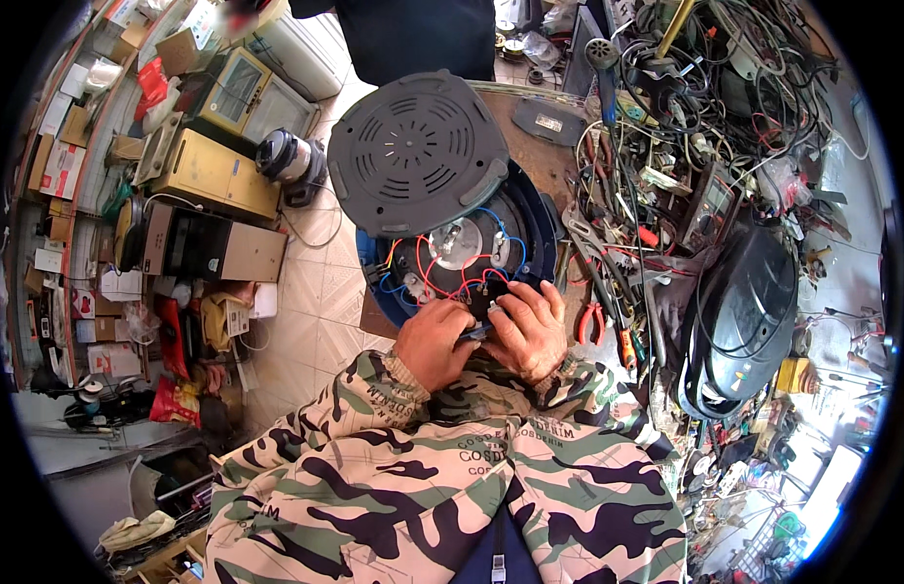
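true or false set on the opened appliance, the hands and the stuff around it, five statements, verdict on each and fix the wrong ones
1. The left hand and right hand are at the near side of the opened appliance. True.
2. The vented cover hides all the wiring. False: red and blue wires show on the near side of it.
3. The red-handled pliers lie to the left of the appliance. False: the pliers are to its right.
4. A black oval shell lies to the right of the pliers. True.
5. Both hands wear gloves. False: both are bare.
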Demonstrator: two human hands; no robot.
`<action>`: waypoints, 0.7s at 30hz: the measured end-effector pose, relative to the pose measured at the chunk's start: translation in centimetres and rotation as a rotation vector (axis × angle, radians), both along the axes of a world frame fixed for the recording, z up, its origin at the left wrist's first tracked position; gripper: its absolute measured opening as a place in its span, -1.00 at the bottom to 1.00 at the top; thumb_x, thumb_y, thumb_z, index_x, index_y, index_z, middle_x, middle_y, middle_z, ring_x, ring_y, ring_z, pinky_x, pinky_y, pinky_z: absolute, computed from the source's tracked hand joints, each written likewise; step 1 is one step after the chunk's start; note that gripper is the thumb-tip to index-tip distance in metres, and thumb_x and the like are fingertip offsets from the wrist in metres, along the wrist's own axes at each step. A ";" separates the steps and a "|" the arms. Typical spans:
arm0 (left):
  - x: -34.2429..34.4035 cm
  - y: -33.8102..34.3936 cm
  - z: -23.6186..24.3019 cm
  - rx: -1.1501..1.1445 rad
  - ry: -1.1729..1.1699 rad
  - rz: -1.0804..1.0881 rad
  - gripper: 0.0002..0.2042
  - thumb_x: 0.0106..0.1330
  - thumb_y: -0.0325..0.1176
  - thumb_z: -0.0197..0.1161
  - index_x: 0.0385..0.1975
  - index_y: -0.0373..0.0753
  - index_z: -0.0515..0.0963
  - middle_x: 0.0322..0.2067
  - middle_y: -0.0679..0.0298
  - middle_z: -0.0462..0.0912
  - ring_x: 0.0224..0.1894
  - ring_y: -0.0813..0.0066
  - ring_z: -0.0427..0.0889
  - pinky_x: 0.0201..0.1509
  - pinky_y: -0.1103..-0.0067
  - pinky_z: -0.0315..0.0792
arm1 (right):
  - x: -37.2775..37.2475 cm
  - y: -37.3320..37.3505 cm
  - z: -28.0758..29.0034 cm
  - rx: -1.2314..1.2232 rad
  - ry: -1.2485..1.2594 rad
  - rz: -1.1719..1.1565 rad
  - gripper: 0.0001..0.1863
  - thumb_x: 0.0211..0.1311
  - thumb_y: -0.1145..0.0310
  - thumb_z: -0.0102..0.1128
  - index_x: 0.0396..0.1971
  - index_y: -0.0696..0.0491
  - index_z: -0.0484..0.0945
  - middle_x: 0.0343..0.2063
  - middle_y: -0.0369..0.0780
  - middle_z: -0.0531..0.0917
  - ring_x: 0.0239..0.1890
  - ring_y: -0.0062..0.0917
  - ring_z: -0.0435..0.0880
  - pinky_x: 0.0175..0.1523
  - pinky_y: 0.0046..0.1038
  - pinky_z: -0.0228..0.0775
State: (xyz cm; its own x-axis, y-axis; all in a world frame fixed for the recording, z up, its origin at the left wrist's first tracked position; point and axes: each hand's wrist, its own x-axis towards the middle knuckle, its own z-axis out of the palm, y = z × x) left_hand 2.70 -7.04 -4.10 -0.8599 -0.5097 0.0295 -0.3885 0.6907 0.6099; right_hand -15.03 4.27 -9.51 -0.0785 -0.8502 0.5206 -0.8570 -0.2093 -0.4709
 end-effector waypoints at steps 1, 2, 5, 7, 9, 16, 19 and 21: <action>0.0 0.1 0.2 -0.010 -0.003 0.000 -0.67 0.01 -0.46 0.51 -0.22 -0.29 0.57 -0.18 0.08 0.61 -0.08 0.01 0.60 0.00 0.27 0.51 | -0.1 -0.1 0.0 -0.006 0.004 0.002 -0.39 -0.21 0.27 0.54 -0.03 0.02 0.57 0.00 -0.19 0.62 0.22 -0.21 0.55 0.35 0.10 0.21; -0.1 0.2 0.4 -0.020 -0.006 -0.002 -0.66 0.01 -0.47 0.51 -0.22 -0.29 0.56 -0.18 0.08 0.60 -0.09 0.01 0.60 0.00 0.27 0.51 | -0.1 -0.1 -0.1 -0.011 0.008 0.002 -0.40 -0.20 0.28 0.53 -0.03 0.02 0.57 0.00 -0.19 0.62 0.21 -0.21 0.56 0.35 0.09 0.22; -0.1 0.3 0.1 -0.067 0.059 -0.012 -0.66 0.01 -0.48 0.52 -0.22 -0.29 0.56 -0.18 0.09 0.59 -0.10 0.01 0.59 -0.02 0.27 0.51 | -0.2 -0.3 -0.6 -0.035 0.028 0.002 -0.46 -0.14 0.30 0.49 -0.05 0.03 0.58 -0.01 -0.19 0.63 0.19 -0.22 0.58 0.34 0.06 0.24; 0.1 0.4 0.1 -0.095 0.083 -0.015 -0.66 -0.01 -0.49 0.52 -0.23 -0.29 0.56 -0.18 0.10 0.59 -0.11 0.01 0.59 -0.05 0.28 0.51 | 0.0 -0.3 -1.1 -0.051 0.031 -0.001 -0.53 -0.09 0.31 0.45 -0.08 0.03 0.60 -0.04 -0.19 0.64 0.18 -0.22 0.59 0.33 0.04 0.25; 0.2 0.3 -0.1 -0.105 0.081 -0.021 -0.65 -0.04 -0.50 0.53 -0.24 -0.29 0.56 -0.19 0.10 0.58 -0.12 0.03 0.59 -0.08 0.29 0.51 | 0.3 -0.4 -1.7 -0.055 0.040 -0.017 -0.60 -0.03 0.32 0.41 -0.12 0.04 0.61 -0.06 -0.20 0.65 0.18 -0.23 0.60 0.32 0.03 0.27; 0.1 0.8 -1.0 -0.125 0.123 0.083 -0.72 -0.11 -0.55 0.52 -0.38 -0.30 0.57 -0.29 0.13 0.60 -0.21 0.10 0.61 -0.21 0.33 0.53 | 0.8 -1.2 -2.0 -0.108 0.074 -0.056 -0.71 0.00 0.37 0.30 -0.21 0.04 0.65 -0.12 -0.21 0.67 0.08 -0.28 0.63 0.18 -0.12 0.33; 0.0 0.8 -0.7 -0.123 0.135 0.090 -0.74 -0.10 -0.56 0.50 -0.41 -0.30 0.57 -0.30 0.14 0.61 -0.22 0.11 0.61 -0.21 0.33 0.53 | 0.8 -1.2 -1.8 -0.100 0.074 -0.059 -0.73 0.01 0.37 0.29 -0.21 0.04 0.65 -0.11 -0.21 0.66 0.09 -0.28 0.63 0.19 -0.10 0.32; 0.0 0.8 -0.6 -0.120 0.131 0.073 -0.73 -0.09 -0.56 0.49 -0.38 -0.30 0.57 -0.28 0.13 0.61 -0.21 0.10 0.62 -0.20 0.33 0.54 | 0.9 -1.0 -1.8 -0.094 0.073 -0.064 -0.70 0.03 0.35 0.31 -0.18 0.04 0.64 -0.06 -0.20 0.67 0.11 -0.27 0.63 0.21 -0.10 0.31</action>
